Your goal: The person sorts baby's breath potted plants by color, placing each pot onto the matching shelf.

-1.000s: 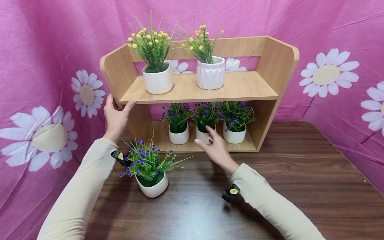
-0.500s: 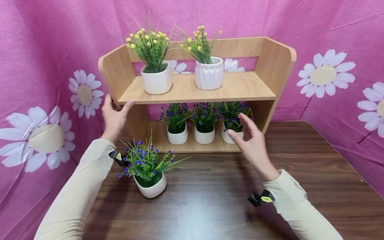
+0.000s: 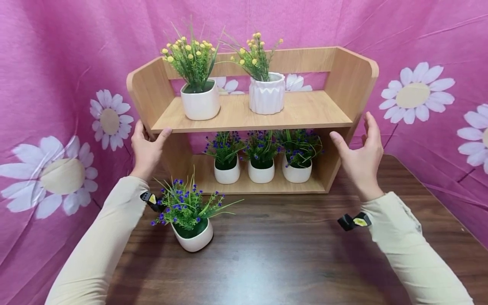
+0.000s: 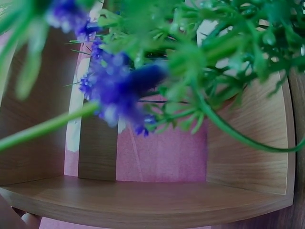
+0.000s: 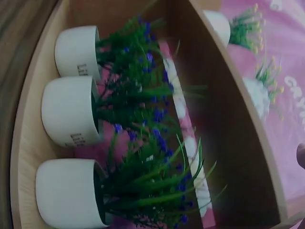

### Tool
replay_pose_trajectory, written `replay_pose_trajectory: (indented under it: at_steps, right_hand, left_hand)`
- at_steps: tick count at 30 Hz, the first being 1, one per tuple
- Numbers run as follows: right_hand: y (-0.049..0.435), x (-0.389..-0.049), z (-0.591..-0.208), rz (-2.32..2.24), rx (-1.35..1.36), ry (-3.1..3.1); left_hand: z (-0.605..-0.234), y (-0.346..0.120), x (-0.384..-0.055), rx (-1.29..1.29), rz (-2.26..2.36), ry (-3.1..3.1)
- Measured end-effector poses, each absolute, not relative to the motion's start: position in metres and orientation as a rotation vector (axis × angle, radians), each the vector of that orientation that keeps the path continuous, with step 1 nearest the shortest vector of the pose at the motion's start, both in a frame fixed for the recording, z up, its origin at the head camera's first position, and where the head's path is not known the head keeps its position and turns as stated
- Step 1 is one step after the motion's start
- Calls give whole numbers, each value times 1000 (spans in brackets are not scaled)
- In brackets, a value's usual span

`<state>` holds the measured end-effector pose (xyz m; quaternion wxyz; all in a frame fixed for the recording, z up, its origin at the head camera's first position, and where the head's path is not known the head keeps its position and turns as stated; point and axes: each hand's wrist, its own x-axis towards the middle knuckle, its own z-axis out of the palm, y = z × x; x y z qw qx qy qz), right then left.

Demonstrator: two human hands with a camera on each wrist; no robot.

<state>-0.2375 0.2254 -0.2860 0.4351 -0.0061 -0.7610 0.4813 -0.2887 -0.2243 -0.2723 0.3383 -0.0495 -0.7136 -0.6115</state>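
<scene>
A two-tier wooden shelf [image 3: 312,116] stands on the dark table. My left hand [image 3: 146,150] grips its left side panel, thumb at the front edge and fingers on the outer side. By the right side panel is my right hand [image 3: 362,156], thumb and fingers spread around the panel's front edge; contact is unclear. On the lower tier stand three white pots of purple flowers, including the middle potted plant [image 3: 261,170]. Above are a smooth white pot with yellow flowers [image 3: 201,103] and a ribbed white pot with yellow flowers [image 3: 267,96].
Another white pot with purple flowers [image 3: 194,237] stands tilted-looking on the wooden table [image 3: 267,254], near my left forearm. Its blossoms [image 4: 114,86] fill much of the left wrist view. Behind the shelf hangs a pink curtain [image 3: 297,25] printed with daisies.
My right hand has moved from the middle lower pot, past the right one, to the shelf's right side. My left hand has stayed on the left panel.
</scene>
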Motion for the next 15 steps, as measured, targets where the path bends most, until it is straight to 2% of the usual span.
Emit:
replay_pose_trajectory:
  at_steps: [5, 15]
  right_hand:
    - [234, -256, -278, 1255, -39, -1933]
    - [236, -283, -267, 1355, -21, -1932]
  left_hand:
    - [-282, -232, -302, -126, -1567, -1862]
    - [-283, -231, -303, -130, -1572, -1846]
